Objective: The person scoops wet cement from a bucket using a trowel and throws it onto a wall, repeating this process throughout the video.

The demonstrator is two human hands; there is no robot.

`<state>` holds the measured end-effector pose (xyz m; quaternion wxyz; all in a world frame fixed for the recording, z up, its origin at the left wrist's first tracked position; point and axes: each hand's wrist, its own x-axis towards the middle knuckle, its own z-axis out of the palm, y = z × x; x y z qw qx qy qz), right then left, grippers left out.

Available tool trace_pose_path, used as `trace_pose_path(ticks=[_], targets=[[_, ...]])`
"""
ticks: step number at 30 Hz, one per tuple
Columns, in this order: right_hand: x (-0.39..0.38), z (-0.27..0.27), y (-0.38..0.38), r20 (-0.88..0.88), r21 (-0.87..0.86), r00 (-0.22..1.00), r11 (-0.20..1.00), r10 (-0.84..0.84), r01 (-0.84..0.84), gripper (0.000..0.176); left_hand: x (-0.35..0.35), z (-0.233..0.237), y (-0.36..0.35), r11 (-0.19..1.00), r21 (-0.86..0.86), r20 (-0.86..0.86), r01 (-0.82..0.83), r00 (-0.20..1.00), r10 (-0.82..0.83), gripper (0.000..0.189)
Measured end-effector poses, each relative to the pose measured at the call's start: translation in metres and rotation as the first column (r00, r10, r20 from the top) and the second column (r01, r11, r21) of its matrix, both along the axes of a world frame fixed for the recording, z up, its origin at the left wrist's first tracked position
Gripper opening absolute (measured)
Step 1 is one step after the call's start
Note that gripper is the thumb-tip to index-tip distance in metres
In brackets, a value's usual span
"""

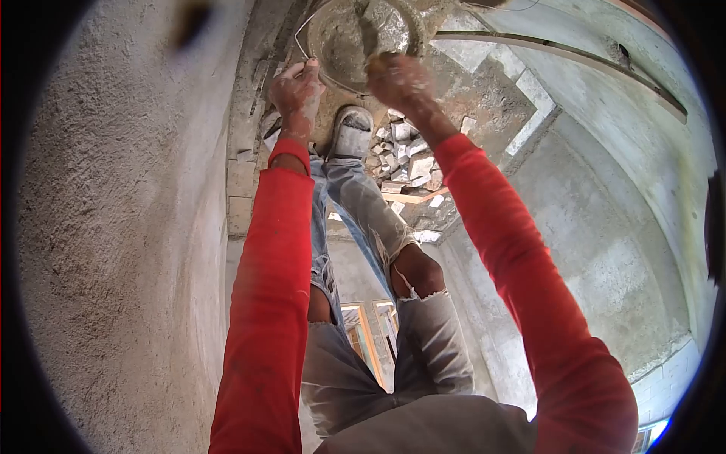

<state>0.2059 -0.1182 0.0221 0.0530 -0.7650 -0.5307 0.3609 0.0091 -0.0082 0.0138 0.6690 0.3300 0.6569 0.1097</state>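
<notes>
A round bucket (324, 45) of wet grey mortar stands on the floor at the top of the view, in front of my feet. At its left side my left hand (299, 92) is closed, fingers pinching the thin wire handle (296, 39) of the bucket. My right hand (401, 82), smeared by motion, is closed in a fist over the near right rim. From that fist shows the brown end of a tool (376, 63); a dark strip reaches into the mortar beyond it. The tool's kind is hard to make out. Both hands are dusted with mortar.
Broken tile and rubble pieces (404, 155) lie right of my sandalled foot (352, 132). A rough plastered wall (128, 197) rises close on the left. A long narrow strip (560, 51) runs along the right wall. A wooden piece (404, 198) lies below the rubble.
</notes>
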Motion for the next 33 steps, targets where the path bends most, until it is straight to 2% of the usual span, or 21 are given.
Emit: trace_pose_path(ticks=[2, 4, 8, 9, 11, 14, 15, 16, 18, 20, 21, 23, 24, 25, 28, 29, 30, 31, 32, 33], targets=[[-0.020, 0.015, 0.003, 0.192, 0.033, 0.928, 0.943, 0.319, -0.331, 0.024, -0.004, -0.004, 0.001, 0.999, -0.035, 0.026, -0.023, 0.999, 0.024, 0.038], [-0.009, -0.004, 0.013, 0.037, -0.132, 0.960, 0.954, 0.276, -0.269, 0.019, 0.000, -0.003, 0.006, 0.999, 0.005, 0.079, -0.038, 0.996, 0.038, 0.040], [-0.008, 0.001, -0.013, 0.005, 0.263, 0.977, 0.942, 0.213, -0.207, 0.018, 0.004, 0.005, 0.002, 0.997, 0.031, 0.063, 0.076, 0.995, -0.078, 0.043], [0.004, 0.006, -0.003, 0.023, 0.016, 0.965, 0.965, 0.261, -0.261, 0.016, 0.008, 0.008, 0.002, 0.998, 0.012, 0.069, 0.068, 0.995, -0.068, 0.043], [0.005, 0.010, 0.017, -0.059, -0.004, 0.992, 0.994, -0.108, 0.108, 0.023, 0.005, 0.013, 0.004, 1.000, -0.012, 0.050, 0.022, 0.999, -0.021, 0.043], [-0.009, 0.049, 0.032, -0.015, -0.227, 0.963, 0.937, 0.271, -0.267, 0.034, 0.006, 0.005, 0.002, 0.997, -0.003, 0.040, 0.081, 0.996, -0.081, 0.044], [0.000, 0.063, 0.038, -0.042, -0.399, 0.999, 0.917, 0.007, -0.023, 0.033, 0.003, 0.000, -0.001, 0.992, 0.032, 0.027, 0.118, 0.992, -0.119, 0.044], [0.009, 0.070, 0.054, -0.031, -0.546, 0.971, 0.818, -0.236, 0.181, 0.033, 0.004, 0.006, 0.003, 0.996, 0.025, 0.025, 0.087, 0.996, -0.087, 0.044], [-0.011, 0.061, 0.051, -0.002, -0.418, 0.998, 0.907, -0.062, 0.056, 0.032, 0.007, 0.018, 0.002, 1.000, 0.002, 0.015, 0.023, 1.000, -0.023, 0.044], [-0.020, 0.063, 0.024, 0.090, -0.315, 0.994, 0.948, 0.066, -0.035, 0.031, 0.004, 0.002, -0.004, 0.996, 0.012, 0.021, 0.092, 0.996, -0.092, 0.043], [-0.013, 0.074, 0.027, 0.051, -0.476, 0.975, 0.864, 0.214, -0.165, 0.029, 0.002, -0.004, -0.004, 0.992, 0.023, 0.018, 0.123, 0.992, -0.123, 0.043], [0.017, 0.105, 0.050, 0.107, -0.290, 0.955, 0.927, 0.277, -0.237, 0.030, 0.004, -0.010, 0.006, 0.987, 0.068, -0.029, 0.146, 0.989, -0.145, 0.043], [0.027, 0.117, 0.038, 0.115, -0.217, 0.951, 0.942, 0.286, -0.257, 0.031, -0.001, -0.004, 0.001, 0.995, 0.037, 0.003, 0.096, 0.995, -0.096, 0.043], [0.049, 0.101, 0.007, 0.480, 0.073, 0.761, 0.844, 0.437, -0.532, 0.038, -0.005, 0.001, -0.004, 0.999, 0.005, 0.031, 0.044, 0.999, -0.044, 0.042], [0.093, 0.026, -0.009, 0.746, 0.175, 0.547, 0.681, 0.379, -0.711, 0.042, 0.002, -0.013, -0.015, 0.992, 0.079, 0.026, -0.102, 0.995, 0.100, 0.037], [0.091, -0.007, -0.013, 0.658, 0.123, 0.621, 0.753, 0.426, -0.646, 0.041, 0.001, -0.006, -0.010, 0.992, 0.069, 0.109, -0.108, 0.989, 0.100, 0.038], [0.071, -0.004, -0.002, 0.448, 0.005, 0.808, 0.903, 0.382, -0.429, 0.039, -0.005, 0.003, -0.015, 0.997, 0.034, 0.042, -0.066, 0.997, 0.065, 0.036], [0.051, 0.000, 0.009, 0.303, -0.152, 0.928, 0.973, 0.215, -0.176, 0.037, -0.002, 0.005, -0.012, 0.999, 0.020, -0.008, -0.040, 0.999, 0.040, 0.035], [0.040, 0.016, 0.029, 0.206, -0.385, 0.967, 0.921, 0.152, -0.062, 0.032, -0.001, 0.001, -0.006, 1.000, 0.014, -0.056, -0.018, 0.998, 0.019, 0.035], [0.028, 0.020, 0.025, 0.160, -0.417, 0.982, 0.908, 0.105, -0.029, 0.030, -0.006, -0.002, -0.006, 0.999, 0.000, -0.019, 0.046, 0.999, -0.046, 0.033]])
